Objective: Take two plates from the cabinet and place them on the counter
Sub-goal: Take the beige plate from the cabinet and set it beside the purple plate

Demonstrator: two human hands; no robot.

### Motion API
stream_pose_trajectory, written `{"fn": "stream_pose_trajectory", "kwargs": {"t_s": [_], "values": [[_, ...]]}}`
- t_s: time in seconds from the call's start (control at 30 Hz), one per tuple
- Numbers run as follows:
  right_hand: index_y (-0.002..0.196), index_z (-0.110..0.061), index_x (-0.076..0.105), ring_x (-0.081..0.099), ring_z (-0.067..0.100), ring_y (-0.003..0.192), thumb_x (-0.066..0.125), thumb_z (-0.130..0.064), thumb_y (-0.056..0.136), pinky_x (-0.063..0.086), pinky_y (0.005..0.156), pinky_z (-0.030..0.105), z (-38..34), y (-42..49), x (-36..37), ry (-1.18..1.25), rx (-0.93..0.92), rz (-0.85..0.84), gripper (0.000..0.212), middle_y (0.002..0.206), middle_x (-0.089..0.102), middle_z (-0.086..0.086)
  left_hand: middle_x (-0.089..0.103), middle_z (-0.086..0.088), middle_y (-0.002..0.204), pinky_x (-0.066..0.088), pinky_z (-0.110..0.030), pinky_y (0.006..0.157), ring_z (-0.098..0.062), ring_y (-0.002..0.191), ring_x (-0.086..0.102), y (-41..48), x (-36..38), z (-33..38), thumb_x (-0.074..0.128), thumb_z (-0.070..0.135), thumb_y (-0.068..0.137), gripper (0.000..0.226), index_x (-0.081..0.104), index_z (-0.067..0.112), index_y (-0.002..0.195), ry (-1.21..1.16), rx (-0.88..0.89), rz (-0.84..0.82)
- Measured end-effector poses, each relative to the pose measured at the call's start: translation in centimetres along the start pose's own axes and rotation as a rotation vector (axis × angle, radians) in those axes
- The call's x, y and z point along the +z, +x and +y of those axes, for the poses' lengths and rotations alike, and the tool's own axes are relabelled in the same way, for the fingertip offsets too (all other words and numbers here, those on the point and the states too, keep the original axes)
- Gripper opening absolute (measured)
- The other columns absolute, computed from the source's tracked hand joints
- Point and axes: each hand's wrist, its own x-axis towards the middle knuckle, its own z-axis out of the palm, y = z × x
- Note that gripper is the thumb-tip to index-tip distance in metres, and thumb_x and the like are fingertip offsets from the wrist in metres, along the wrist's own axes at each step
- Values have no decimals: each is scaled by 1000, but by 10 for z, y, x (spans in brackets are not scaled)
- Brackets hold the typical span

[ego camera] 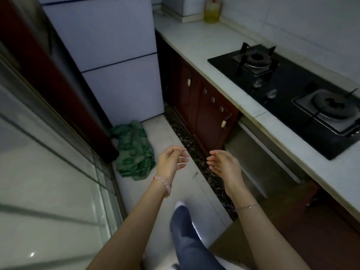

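My left hand and my right hand hang side by side in front of me above the floor, palms facing each other, fingers loosely curled and apart, holding nothing. Right of my hands runs a pale counter. Under it are dark red cabinet doors with pale handles, both closed. A steel-fronted unit sits under the counter just right of my right hand. No plates are in view.
A black two-burner gas hob is set into the counter. A white fridge stands at the aisle's far end. A green cloth lies on the floor. A bottle of yellow liquid stands at the counter's back. Glass panels line the left.
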Motion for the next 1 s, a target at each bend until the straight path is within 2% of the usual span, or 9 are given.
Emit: {"fn": "stream_pose_trajectory", "kwargs": {"t_s": [0.13, 0.27, 0.43, 0.7, 0.87, 1.0], "values": [[81, -16, 68, 63, 12, 67, 47, -11, 91, 51, 65, 21, -5, 51, 14, 21, 20, 56, 23, 71, 66, 2, 65, 2, 68, 51, -19, 59, -7, 59, 61, 57, 12, 12, 45, 12, 93, 24, 64, 14, 79, 96, -2, -87], [79, -16, 67, 61, 13, 66, 45, -10, 91, 50, 69, 25, -25, 117, 28, 56, 38, 109, 25, 71, 65, 3, 66, 5, 67, 52, -20, 62, -5, 59, 63, 126, 35, 32, 45, 11, 93, 25, 65, 15, 79, 189, -21, -176], [78, -16, 67, 62, 12, 64, 46, -10, 92, 50, 67, 24, -50, 188, 29, 104, 38, 206, 26, 69, 66, 2, 68, 7, 64, 53, -16, 57, -3, 58, 64, 204, 66, 50, 46, 13, 93, 24, 66, 15, 81, 220, -43, -229], [78, -15, 66, 61, 13, 64, 43, -9, 95, 51, 63, 21, -36, 265, 3, 162, 129, 419, 29, 71, 66, 5, 70, 7, 65, 53, -17, 55, -6, 64, 68, 298, 126, 25, 48, 15, 92, 23, 67, 18, 78, 335, -177, -421], [82, -14, 65, 60, 13, 70, 43, -7, 94, 49, 69, 25, -7, 299, -6, 211, 213, 527, 26, 73, 65, 2, 70, 3, 72, 53, -21, 62, -9, 69, 69, 346, 159, -9, 48, 13, 92, 23, 66, 19, 79, 411, -279, -538], [90, -15, 65, 60, 11, 78, 47, -6, 93, 47, 72, 23, 6, 322, -9, 267, 224, 573, 21, 82, 65, -1, 67, 4, 93, 50, -26, 69, -10, 87, 64, 377, 185, -28, 45, 17, 94, 20, 64, 22, 90, 471, -285, -637]]}}
